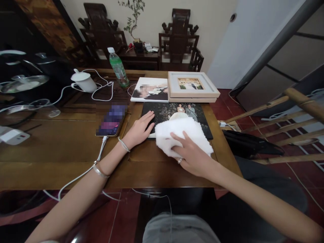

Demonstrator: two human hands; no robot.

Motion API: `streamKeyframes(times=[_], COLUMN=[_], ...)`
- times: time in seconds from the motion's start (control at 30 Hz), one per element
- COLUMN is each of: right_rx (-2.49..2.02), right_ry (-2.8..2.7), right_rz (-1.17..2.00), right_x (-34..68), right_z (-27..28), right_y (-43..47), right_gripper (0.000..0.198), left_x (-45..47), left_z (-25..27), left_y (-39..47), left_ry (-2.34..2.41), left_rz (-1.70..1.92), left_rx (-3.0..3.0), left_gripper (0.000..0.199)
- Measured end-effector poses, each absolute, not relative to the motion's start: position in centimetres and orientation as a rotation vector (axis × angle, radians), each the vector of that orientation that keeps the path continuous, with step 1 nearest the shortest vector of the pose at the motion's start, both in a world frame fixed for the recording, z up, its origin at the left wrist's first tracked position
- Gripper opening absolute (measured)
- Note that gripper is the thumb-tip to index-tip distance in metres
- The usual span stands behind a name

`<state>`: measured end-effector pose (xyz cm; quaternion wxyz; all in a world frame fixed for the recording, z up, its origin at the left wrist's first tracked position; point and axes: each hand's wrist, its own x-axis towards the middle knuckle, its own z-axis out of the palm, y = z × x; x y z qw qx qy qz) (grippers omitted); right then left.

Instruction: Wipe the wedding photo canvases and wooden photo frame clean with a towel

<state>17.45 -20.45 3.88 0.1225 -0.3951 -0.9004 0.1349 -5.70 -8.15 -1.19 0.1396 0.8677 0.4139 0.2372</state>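
At the right end of the wooden table point(63, 152), we look down on a dark photo panel point(164, 113) lying flat, its picture showing two figures in wedding dress. Left hand point(140, 130): palm down, empty, fingers stretched out, thumb held apart; the fingertips and thumb lie over the panel's left edge. Right hand point(189, 155), a ring on one finger: holds a thick white cloth point(194, 131), some fingers curled into its folds. We find the cloth over the panel's lower right part, spilling past its near edge onto the wood.

Just beyond the panel we note a white-edged photo print point(152, 88), partly pixelated, and, touching or almost touching it on the right, a stack of pale frames point(193, 93), the top one bearing a small picture. Left of the left hand: a phone point(112, 119), screen lit, a white cable point(102, 148) plugged into its near end. Farther back we log a green-labelled bottle point(118, 67) and a lidded white cup point(84, 82). Against the wall: two carved dark chairs point(180, 40).
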Motion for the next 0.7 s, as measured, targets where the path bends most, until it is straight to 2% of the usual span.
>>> streamKeyframes(times=[0.1, 0.27, 0.47, 0.7], right_rx=[-1.156, -1.273, -1.377, -1.311], right_ry=[-2.621, -2.513, -2.401, -2.443], right_rz=[0.403, 0.264, 0.197, 0.201], right_x=[18.0, 17.6, 15.6, 15.5], right_z=[4.2, 4.1, 4.1, 3.0], right_y=[-19.6, -13.2, -6.5, -10.7], right_gripper=[0.041, 0.029, 0.032, 0.037], left_x=[-5.7, -5.6, -5.6, -5.7], left_z=[-1.1, -0.9, -0.8, -0.9], left_y=[-8.1, -8.2, -8.2, -8.1], left_ry=[1.179, 1.171, 1.161, 1.147], left_rz=[0.689, 0.698, 0.715, 0.711], left_rx=[2.515, 2.525, 2.526, 2.515], left_gripper=[0.050, 0.050, 0.050, 0.050])
